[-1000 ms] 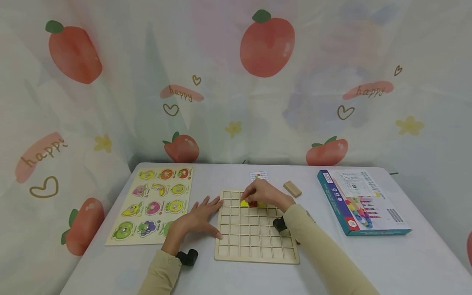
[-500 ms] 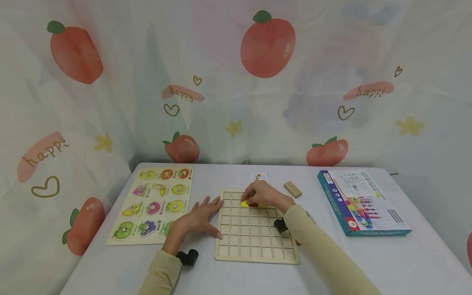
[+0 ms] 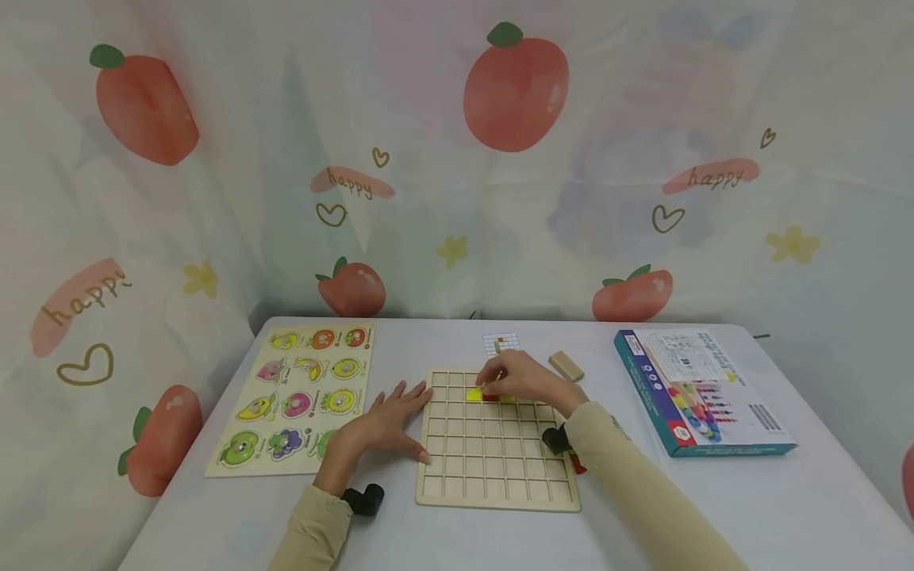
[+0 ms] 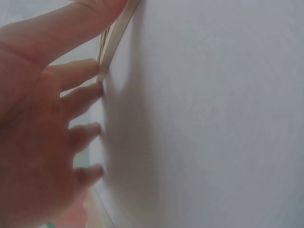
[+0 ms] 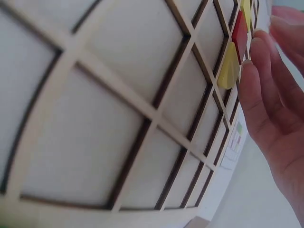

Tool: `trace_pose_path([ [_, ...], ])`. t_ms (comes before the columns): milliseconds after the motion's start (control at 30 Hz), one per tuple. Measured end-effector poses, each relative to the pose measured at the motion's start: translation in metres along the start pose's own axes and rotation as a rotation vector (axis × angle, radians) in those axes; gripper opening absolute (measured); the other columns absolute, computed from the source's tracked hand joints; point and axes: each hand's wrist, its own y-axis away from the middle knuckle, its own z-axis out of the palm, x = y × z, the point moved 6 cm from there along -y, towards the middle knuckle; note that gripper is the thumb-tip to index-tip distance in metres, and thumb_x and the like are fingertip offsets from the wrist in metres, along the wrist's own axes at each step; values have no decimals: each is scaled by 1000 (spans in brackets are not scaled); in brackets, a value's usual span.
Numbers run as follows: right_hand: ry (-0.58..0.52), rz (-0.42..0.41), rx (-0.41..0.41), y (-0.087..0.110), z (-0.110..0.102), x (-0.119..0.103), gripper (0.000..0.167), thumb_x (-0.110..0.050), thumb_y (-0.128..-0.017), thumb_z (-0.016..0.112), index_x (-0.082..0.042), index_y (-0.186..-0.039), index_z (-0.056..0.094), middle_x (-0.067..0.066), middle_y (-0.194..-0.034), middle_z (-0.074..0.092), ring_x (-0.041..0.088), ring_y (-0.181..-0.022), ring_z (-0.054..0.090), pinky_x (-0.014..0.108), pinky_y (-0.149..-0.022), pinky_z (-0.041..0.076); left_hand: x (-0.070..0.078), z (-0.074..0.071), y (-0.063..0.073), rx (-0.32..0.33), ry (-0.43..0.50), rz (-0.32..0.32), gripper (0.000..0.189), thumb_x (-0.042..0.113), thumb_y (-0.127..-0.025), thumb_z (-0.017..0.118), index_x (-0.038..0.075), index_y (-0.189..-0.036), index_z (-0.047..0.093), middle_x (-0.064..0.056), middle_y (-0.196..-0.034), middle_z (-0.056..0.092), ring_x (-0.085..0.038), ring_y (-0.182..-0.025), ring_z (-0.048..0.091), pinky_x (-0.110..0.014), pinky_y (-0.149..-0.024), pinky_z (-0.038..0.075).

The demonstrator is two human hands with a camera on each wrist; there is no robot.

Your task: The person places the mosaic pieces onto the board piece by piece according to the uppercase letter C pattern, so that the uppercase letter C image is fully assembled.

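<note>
A wooden grid board (image 3: 485, 468) lies on the white table. Along one of its upper rows sit a yellow piece (image 3: 474, 394), a red piece (image 3: 489, 397) and a second yellow piece (image 3: 508, 396), side by side. My right hand (image 3: 527, 377) hovers over this row with bent fingers, its fingertips right by the red piece. In the right wrist view, the fingers (image 5: 251, 88) are beside the pieces and show nothing pinched. My left hand (image 3: 382, 428) is spread at the board's left side, thumb and fingertips against the edge, as the left wrist view also shows.
Behind the board lie a small printed grid card (image 3: 500, 342) and a plain wooden block (image 3: 566, 366). A fruit puzzle board (image 3: 246, 373) is at the left, a colourful flat box (image 3: 743, 412) at the right. Something red (image 3: 579, 465) shows by the board's right edge, partly behind the sleeve.
My right hand has slid slightly right, off the left yellow piece, which now shows more fully. My left hand has stayed in place.
</note>
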Motion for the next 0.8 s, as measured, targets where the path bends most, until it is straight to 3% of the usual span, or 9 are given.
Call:
trace_pose_path([
  [500,28,-38,8,29,-11,1,13,-13,-93,73,-6,-103,78,0,-93,75,12,-83,65,31,-80,56,-1,0,4,16,20,-11,106,30,-74,93,11,-161,36,-7,-172,23,-37,-161,7,-59,-129,2],
  [800,8,20,-1,47,-17,14,14,-13,-94,73,-5,-105,78,0,-94,72,15,-87,60,31,-82,55,-1,1,4,16,17,-1,107,31,-73,93,10,-161,36,-7,-172,24,-37,-161,7,-60,-129,3],
])
